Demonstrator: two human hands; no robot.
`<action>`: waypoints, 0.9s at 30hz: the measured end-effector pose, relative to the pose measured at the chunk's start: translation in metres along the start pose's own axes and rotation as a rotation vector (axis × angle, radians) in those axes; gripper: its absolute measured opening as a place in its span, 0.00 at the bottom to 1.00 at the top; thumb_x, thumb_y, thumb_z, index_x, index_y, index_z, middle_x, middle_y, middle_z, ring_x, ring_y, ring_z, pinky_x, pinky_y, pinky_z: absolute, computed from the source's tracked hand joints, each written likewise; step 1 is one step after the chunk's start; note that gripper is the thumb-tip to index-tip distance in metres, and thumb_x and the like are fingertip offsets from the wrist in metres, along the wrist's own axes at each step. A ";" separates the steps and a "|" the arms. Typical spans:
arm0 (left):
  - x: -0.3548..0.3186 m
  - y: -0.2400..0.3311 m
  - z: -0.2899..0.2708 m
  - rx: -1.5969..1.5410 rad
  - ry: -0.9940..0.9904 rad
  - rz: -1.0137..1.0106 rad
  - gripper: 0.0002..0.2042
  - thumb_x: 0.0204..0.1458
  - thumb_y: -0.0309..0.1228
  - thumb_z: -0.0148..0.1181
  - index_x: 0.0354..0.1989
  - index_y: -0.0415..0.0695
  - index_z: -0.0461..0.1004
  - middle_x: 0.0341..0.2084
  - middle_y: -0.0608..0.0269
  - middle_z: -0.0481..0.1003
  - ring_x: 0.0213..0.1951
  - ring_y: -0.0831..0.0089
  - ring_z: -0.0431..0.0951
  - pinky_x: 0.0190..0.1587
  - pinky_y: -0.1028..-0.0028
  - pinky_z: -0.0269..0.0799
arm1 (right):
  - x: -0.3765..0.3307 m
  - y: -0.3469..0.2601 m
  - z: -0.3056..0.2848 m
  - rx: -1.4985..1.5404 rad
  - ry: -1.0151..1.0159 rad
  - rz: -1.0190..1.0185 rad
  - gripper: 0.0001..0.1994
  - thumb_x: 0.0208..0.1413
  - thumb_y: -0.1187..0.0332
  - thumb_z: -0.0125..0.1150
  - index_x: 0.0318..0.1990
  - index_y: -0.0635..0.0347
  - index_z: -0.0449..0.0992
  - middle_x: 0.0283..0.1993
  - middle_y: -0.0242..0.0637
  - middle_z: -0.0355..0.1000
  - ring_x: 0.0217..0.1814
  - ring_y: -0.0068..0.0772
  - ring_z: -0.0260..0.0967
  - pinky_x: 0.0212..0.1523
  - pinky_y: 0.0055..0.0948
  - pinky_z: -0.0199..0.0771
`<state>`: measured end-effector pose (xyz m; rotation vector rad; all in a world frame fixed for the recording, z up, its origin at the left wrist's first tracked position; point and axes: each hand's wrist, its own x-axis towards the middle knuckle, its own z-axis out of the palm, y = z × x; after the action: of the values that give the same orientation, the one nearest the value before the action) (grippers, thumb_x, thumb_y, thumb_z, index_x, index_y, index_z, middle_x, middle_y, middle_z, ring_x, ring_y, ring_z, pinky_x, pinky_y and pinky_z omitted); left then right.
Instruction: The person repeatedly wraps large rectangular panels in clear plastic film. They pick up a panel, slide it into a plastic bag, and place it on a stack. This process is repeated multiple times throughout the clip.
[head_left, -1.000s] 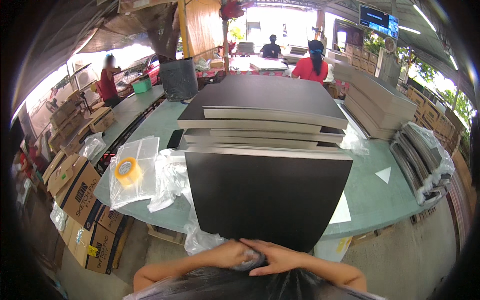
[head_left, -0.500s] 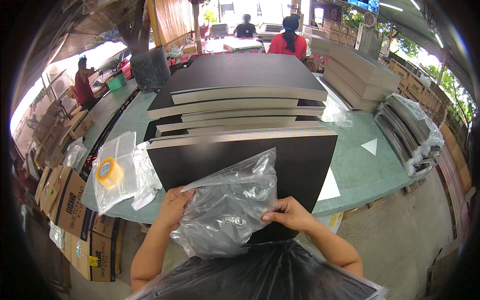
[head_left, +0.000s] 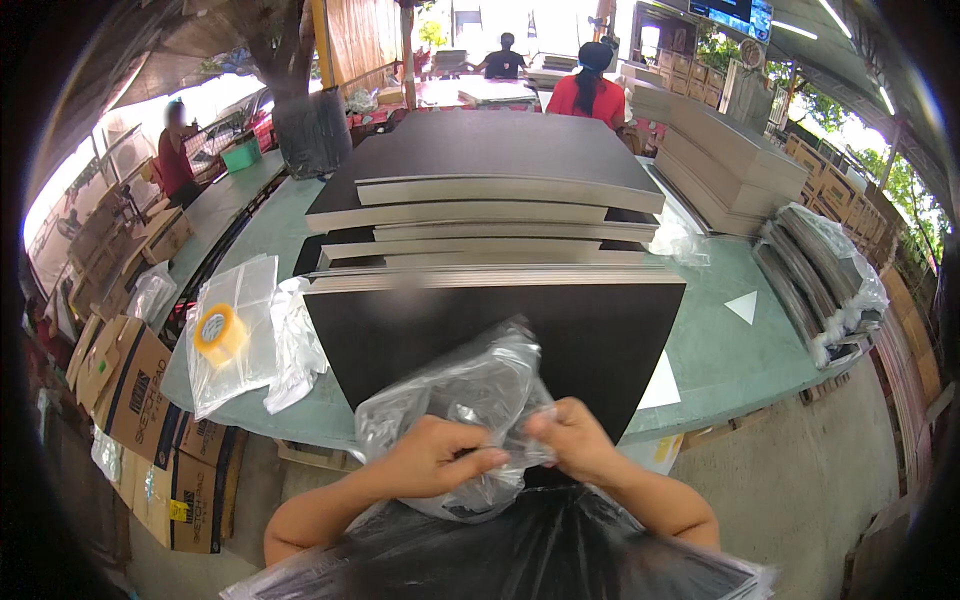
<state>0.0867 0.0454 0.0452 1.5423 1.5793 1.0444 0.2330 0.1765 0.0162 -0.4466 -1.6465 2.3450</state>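
Both hands have come closer together since half a second ago, and the bag [head_left: 470,400] is now scrunched up between them, not spread wide. Left hand [head_left: 432,457] is curled and pinches the clear plastic bag at its lower left. Right hand [head_left: 573,440] is curled too and pinches the bag at its lower right. The two hands almost touch. The bag sits right in front of the person, low in the picture, and it stands up in front of the dark board [head_left: 600,335].

That board is the front of a pile of boards [head_left: 490,190] on the green tabletop [head_left: 740,350]. A yellow tape roll [head_left: 219,333] lies in a clear bag on the left part of the tabletop, next to some white wrap [head_left: 292,340]. Brown boxes [head_left: 140,420] stand on the floor at the left. More people [head_left: 590,90] are far back.
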 end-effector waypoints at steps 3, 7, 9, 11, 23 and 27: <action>0.000 -0.007 -0.010 0.007 -0.005 -0.031 0.11 0.45 0.37 0.55 0.25 0.40 0.72 0.11 0.64 0.67 0.15 0.81 0.64 0.18 0.79 0.57 | -0.002 -0.013 -0.009 -0.219 -0.022 -0.233 0.13 0.44 0.60 0.60 0.24 0.63 0.72 0.23 0.30 0.68 0.26 0.16 0.63 0.27 0.16 0.62; 0.012 -0.018 0.000 0.015 -0.066 0.118 0.10 0.47 0.34 0.53 0.22 0.39 0.69 0.12 0.67 0.66 0.17 0.80 0.64 0.20 0.79 0.58 | 0.003 -0.009 -0.007 -0.022 -0.129 -0.184 0.08 0.47 0.66 0.56 0.26 0.63 0.72 0.26 0.32 0.70 0.29 0.19 0.65 0.32 0.19 0.65; 0.003 -0.059 0.003 -0.097 -0.087 0.093 0.10 0.47 0.34 0.51 0.22 0.39 0.68 0.12 0.67 0.65 0.17 0.80 0.63 0.21 0.79 0.59 | 0.002 -0.008 -0.022 0.302 -0.088 -0.273 0.07 0.49 0.68 0.54 0.26 0.62 0.72 0.25 0.32 0.70 0.28 0.21 0.65 0.33 0.21 0.66; -0.035 -0.147 -0.008 -0.047 -0.103 -0.190 0.09 0.48 0.34 0.50 0.24 0.40 0.70 0.14 0.67 0.66 0.18 0.81 0.64 0.21 0.79 0.60 | -0.007 -0.014 -0.050 0.594 -0.001 -0.405 0.10 0.52 0.63 0.48 0.29 0.60 0.69 0.29 0.33 0.69 0.33 0.27 0.66 0.36 0.30 0.67; -0.303 -0.265 -0.119 0.157 1.901 -0.368 0.17 0.44 0.25 0.48 0.43 0.30 0.61 0.33 0.52 0.68 0.33 0.69 0.69 0.34 0.74 0.66 | -0.022 -0.027 -0.068 0.050 -0.068 -0.316 0.08 0.43 0.69 0.58 0.28 0.66 0.71 0.24 0.36 0.69 0.25 0.25 0.66 0.28 0.23 0.67; -0.127 -0.104 -0.090 -0.034 1.207 -0.220 0.04 0.38 0.23 0.48 0.25 0.41 0.66 0.19 0.68 0.65 0.19 0.85 0.63 0.17 0.85 0.55 | 0.008 -0.005 -0.009 -0.014 -0.035 -0.102 0.14 0.36 0.62 0.66 0.24 0.62 0.70 0.22 0.29 0.67 0.23 0.18 0.63 0.25 0.19 0.64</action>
<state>-0.0327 -0.0855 -0.0160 0.5988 2.3621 2.0238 0.2290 0.1896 0.0173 -0.3175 -1.6608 2.2814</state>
